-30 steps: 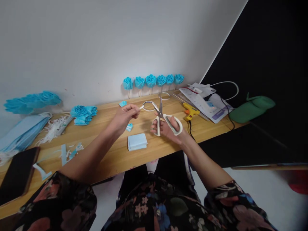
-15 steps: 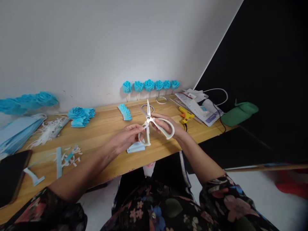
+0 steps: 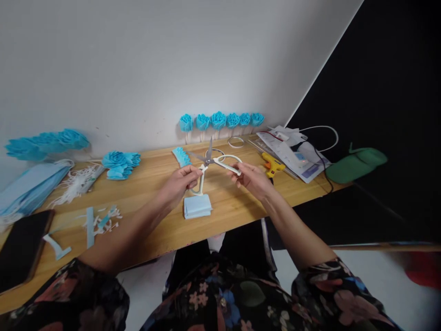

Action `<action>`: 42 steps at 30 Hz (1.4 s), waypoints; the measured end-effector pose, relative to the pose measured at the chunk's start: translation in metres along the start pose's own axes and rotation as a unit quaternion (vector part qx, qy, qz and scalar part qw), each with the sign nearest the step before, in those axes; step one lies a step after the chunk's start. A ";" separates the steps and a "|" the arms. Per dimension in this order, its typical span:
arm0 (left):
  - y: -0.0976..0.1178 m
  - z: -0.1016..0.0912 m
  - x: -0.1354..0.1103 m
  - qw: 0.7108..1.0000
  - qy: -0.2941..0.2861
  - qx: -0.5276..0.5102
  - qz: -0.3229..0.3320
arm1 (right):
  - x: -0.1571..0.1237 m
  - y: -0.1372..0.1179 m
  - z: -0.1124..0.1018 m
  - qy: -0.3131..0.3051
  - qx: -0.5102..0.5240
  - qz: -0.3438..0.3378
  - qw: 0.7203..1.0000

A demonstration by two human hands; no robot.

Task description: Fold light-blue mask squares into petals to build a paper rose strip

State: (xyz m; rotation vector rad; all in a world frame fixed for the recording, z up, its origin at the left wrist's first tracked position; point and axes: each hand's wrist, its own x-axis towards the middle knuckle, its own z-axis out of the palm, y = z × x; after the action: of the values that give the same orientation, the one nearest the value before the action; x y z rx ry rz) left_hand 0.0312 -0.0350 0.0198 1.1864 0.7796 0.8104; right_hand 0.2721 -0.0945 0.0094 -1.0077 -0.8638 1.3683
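A pair of white-handled scissors is held over the wooden table, its blades spread wide and pointing away from me. My left hand is closed, thumb and fingers pinching the left handle just below the pivot. On the other side, the fingers of my right hand grip the outer end of the right handle. A folded light-blue piece of mask fabric lies flat under the left handle, apart from both hands. Behind the scissors is a blue scalloped strip, partly overlapped by a blade.
Blue fabric roses on stems line the wall. To the right are a yellow glue gun, papers and a green pouch. Leftward lie blue petal pieces, masks, scraps and a phone.
The scissors' blades and handles have spread further apart. My right hand has shifted right, from near the pivot to the handle's outer end. The folded fabric shows more fully.
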 end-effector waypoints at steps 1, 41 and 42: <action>-0.001 -0.001 0.003 1.000 -0.002 0.005 -0.003 | 0.004 0.002 -0.003 0.035 -0.014 -0.015 0.999; -0.042 -0.077 0.001 0.970 0.228 0.055 0.070 | 0.093 0.065 0.086 -0.168 -0.526 -0.121 0.825; -0.043 -0.077 0.001 0.969 0.226 0.066 0.073 | 0.092 0.066 0.086 -0.169 -0.549 -0.134 0.808</action>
State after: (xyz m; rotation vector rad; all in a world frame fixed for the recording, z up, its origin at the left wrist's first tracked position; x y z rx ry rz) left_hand -0.0296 -0.0055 -0.0370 1.2022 1.1416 1.1895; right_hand 0.1717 -0.0012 -0.0282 -1.4099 -2.1137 0.7225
